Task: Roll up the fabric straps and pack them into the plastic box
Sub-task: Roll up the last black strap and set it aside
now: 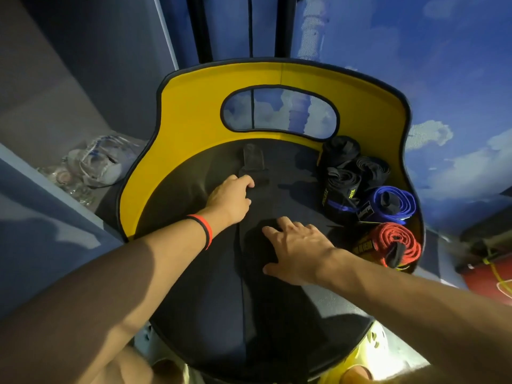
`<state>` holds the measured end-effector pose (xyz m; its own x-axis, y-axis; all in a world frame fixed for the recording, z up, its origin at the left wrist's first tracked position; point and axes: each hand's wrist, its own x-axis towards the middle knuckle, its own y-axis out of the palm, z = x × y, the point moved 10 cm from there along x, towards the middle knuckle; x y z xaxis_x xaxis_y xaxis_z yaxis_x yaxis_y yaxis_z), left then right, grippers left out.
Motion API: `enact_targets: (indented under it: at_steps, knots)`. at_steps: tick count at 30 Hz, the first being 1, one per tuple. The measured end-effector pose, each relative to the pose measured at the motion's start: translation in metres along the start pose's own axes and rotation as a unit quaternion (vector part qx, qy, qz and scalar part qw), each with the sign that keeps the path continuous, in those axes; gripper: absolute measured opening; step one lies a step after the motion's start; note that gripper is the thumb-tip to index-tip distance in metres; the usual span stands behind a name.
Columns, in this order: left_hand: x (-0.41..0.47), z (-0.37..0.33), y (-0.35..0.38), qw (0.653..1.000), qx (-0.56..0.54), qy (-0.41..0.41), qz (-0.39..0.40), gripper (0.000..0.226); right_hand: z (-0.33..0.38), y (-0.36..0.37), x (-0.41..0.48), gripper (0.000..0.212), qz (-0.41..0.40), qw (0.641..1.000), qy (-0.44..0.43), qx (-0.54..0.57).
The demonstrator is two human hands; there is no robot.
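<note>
Left hand [231, 199], grip clamping the far end of the soft, light black strap [250, 158], likely the rolling start; right hand [297, 252], grip apart, is flattening it.

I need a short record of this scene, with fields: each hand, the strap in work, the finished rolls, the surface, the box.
left hand: fingers curled on the far part of the black strap
right hand: fingers spread, resting flat on the same strap, nearer the person
black strap: unrolled, lying flat along the tray
finished rolls: black rolls, blue roll, red roll, at the tray's right edge
tray: round, black floor, yellow wall
plastic box: not in view
</note>
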<state>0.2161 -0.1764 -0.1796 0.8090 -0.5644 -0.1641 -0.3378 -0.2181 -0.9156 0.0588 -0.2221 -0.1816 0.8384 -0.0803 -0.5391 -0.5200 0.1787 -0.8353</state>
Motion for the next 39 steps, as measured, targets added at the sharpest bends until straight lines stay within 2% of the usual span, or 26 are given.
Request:
enact_targets:
  at_steps: [5,10,15,19,23,30,35,39]
  knots:
    - [-0.017,-0.021,0.006,0.992,0.114,0.006,0.05,0.079,0.016,0.013,-0.017,0.092,-0.005,1.0,-0.008,-0.009]
    - [-0.021,-0.034,0.007,0.991,0.12,0.009,0.049,0.067,0.037,0.02,-0.03,0.091,0.011,0.998,-0.039,-0.039]
    - [-0.017,-0.035,0.012,0.99,0.129,-0.007,0.057,0.071,0.062,0.039,-0.042,0.087,0.047,0.993,-0.071,-0.081]
    - [-0.014,-0.037,0.014,0.988,0.14,-0.019,0.054,0.076,0.079,0.049,-0.041,0.087,0.045,0.988,-0.095,-0.113]
    - [-0.011,-0.038,0.015,0.987,0.148,-0.037,0.041,0.077,0.079,0.054,-0.033,0.093,-0.001,0.992,-0.089,-0.085]
    - [0.001,-0.039,0.009,0.992,0.115,-0.048,0.001,0.071,0.074,0.053,-0.013,0.08,-0.04,0.996,-0.064,-0.05]
    - [0.018,-0.013,-0.006,0.993,0.069,-0.088,-0.035,0.07,0.051,0.033,-0.008,0.087,0.026,0.998,-0.014,-0.056]
    - [0.024,-0.007,-0.003,0.995,0.041,-0.087,0.004,0.084,0.042,0.035,-0.007,0.086,0.056,0.998,-0.009,-0.038]
